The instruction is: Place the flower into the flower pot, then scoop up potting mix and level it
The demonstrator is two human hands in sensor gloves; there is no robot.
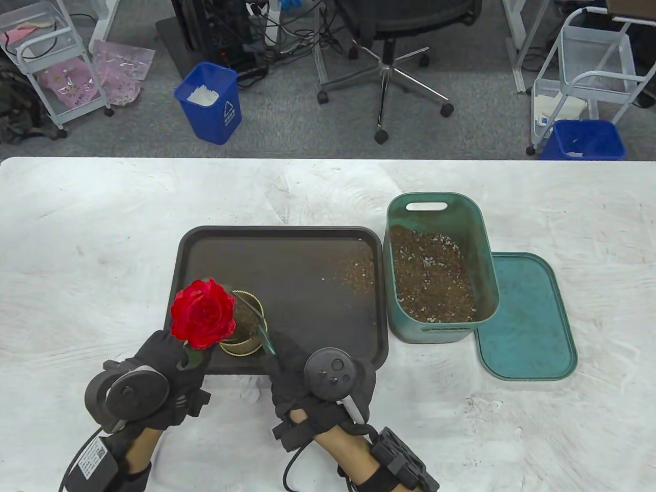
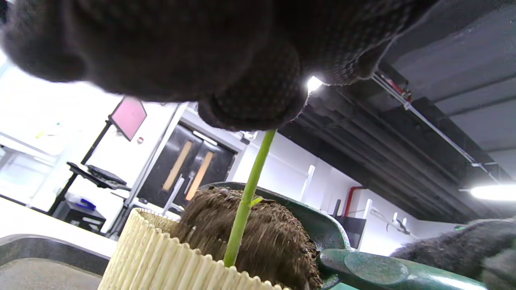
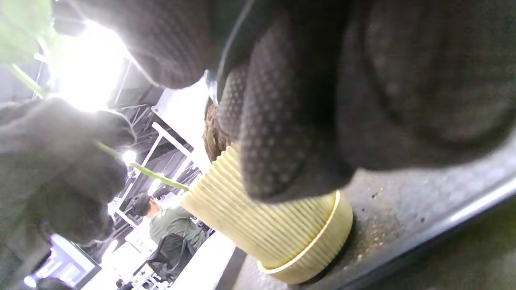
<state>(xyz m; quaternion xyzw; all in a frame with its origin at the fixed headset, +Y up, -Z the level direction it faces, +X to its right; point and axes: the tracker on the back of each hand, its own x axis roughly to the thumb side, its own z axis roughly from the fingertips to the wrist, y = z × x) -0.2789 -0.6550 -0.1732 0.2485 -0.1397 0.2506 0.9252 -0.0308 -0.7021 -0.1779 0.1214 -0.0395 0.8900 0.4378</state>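
Observation:
A red rose (image 1: pixel 202 312) stands with its green stem (image 2: pixel 246 201) in the cream ribbed flower pot (image 1: pixel 241 347) at the near left corner of the dark tray (image 1: pixel 307 241). My left hand (image 1: pixel 187 356) pinches the stem just above the pot, its fingers (image 2: pixel 250 100) over the stem top. My right hand (image 1: pixel 284 353) grips a dark green scoop (image 1: pixel 259 323). The scoop's blade lies tilted over the pot rim. A mound of brown potting mix (image 2: pixel 262 233) sits in the scoop (image 2: pixel 322 229) against the stem. The pot (image 3: pixel 262 233) shows below my right fingers (image 3: pixel 282 141).
A green bin (image 1: pixel 435 205) holding potting mix stands right of the tray, its green lid (image 1: pixel 523 318) flat beside it. Some spilled mix (image 1: pixel 359 274) lies on the tray's right side. Beyond the far table edge are blue waste bins (image 1: pixel 210 102), an office chair and carts.

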